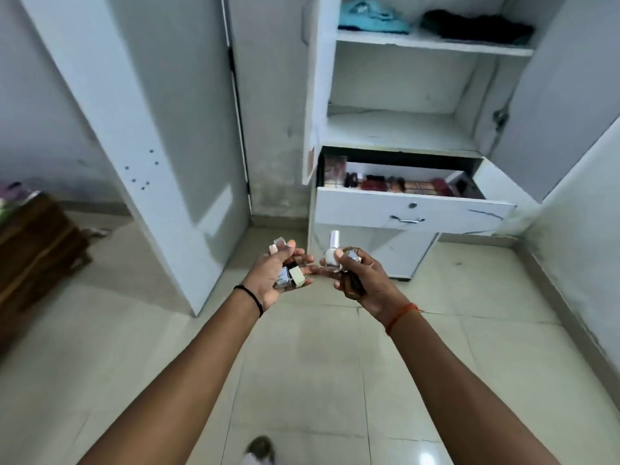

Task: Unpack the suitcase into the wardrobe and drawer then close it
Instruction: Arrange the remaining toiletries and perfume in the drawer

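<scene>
Left hand: my left hand (268, 280) held a cluster of small bottles (289, 275), fingers curled round them.
Right hand: my right hand (360, 280) gripped a white nail-polish bottle (332, 253) and a darker one below, fingers curled.
Drawer: the drawer (412, 209) stood pulled out, cosmetics lined up inside, ahead of both hands.
Wardrobe: the wardrobe (322, 95) had its doors open, with folded clothes (372, 16) on the top shelf.
Suitcase: I saw none in view.
</scene>
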